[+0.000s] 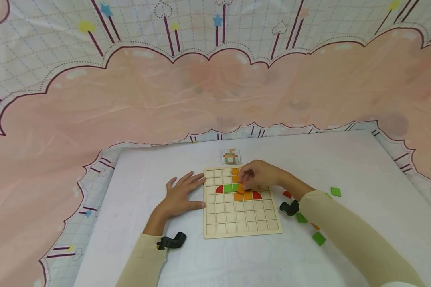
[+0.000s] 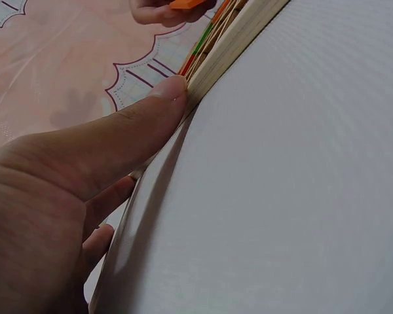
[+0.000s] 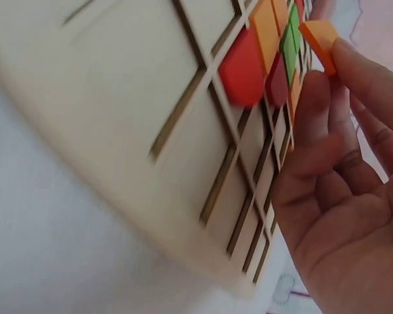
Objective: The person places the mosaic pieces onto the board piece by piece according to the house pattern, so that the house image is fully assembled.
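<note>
A wooden grid board (image 1: 215, 230) lies on the white table. Spread flat at its left side, my left hand (image 1: 180, 194) touches the edge with its thumb and a fingertip; in the left wrist view the thumb (image 2: 137, 127) presses the board's side. Over the middle squares, my right hand (image 1: 261, 174) pinches a tilted orange tile (image 3: 322, 40) between thumb and fingers. Set in the grid are an orange round tile (image 1: 235, 172), orange square tiles (image 1: 238, 196), green tiles (image 1: 228, 188), a red curved tile (image 1: 219, 189) at left and another red tile (image 1: 257, 195) at right.
A small pattern card (image 1: 231, 156) lies just beyond the board. Right of the board are several loose tiles, among them a green one (image 1: 319, 238), another green tile (image 1: 335, 191) and a red piece (image 1: 287, 194), some partly under the right forearm. A patterned cloth (image 1: 208, 91) hangs behind.
</note>
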{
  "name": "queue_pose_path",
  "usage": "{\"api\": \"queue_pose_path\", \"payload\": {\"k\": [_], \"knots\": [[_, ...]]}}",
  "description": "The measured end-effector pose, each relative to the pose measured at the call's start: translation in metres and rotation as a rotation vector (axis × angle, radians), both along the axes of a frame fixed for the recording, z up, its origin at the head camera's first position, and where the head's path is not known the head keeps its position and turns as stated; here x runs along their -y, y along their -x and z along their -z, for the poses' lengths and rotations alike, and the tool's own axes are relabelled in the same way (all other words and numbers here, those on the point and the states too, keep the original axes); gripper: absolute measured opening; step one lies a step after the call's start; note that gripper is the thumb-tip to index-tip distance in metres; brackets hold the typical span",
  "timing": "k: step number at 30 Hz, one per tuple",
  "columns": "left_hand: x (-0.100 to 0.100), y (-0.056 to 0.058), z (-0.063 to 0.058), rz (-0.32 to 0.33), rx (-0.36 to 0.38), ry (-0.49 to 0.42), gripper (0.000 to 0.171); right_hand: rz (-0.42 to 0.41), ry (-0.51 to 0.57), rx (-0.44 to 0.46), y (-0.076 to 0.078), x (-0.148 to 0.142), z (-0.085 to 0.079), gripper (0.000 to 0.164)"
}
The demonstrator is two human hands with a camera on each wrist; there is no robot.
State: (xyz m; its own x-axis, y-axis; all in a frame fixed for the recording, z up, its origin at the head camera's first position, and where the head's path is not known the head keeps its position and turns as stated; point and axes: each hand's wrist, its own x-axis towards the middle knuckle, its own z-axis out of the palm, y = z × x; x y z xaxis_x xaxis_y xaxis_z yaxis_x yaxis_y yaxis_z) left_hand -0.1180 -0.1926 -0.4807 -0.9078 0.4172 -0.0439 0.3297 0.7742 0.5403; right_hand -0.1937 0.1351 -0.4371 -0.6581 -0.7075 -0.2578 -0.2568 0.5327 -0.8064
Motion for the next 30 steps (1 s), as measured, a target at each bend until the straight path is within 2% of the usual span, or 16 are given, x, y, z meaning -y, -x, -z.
{"api": "queue_pose_path", "payload": {"k": [14, 30], "knots": [[0.000, 0.001, 0.000, -0.003, 0.008, 0.008, 0.086, -0.012, 0.045, -0.037, -0.010, 0.034, 0.004, 0.006], [0.000, 0.001, 0.001, -0.003, 0.003, 0.008, 0.086, -0.036, -0.039, -0.077, -0.014, 0.047, 0.006, 0.006]]}}
